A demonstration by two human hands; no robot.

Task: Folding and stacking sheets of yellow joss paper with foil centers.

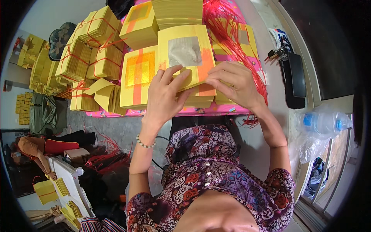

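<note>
Before me a wad of yellow paper sheets (166,40) with a silver square and an orange stripe lies on top of a stack. My left hand (164,91) grips its near edge, fingers bent over the top and thumb low by the edge. At the near right corner my right hand (234,83) pinches the paper between thumb and fingers. How many sheets are between the fingers I cannot tell. Directly left sits a stack of yellow paper with a gold square (139,69), also striped orange. Behind stands another thick yellow stack (177,13).
Red strips (222,19) trail over the pink table cover (232,110) at the right. Bundles tied with red strips (73,60) are piled at the left. A person (42,149) handles yellow paper at a white table (71,176), far left. A plastic bottle (324,121) is at the right.
</note>
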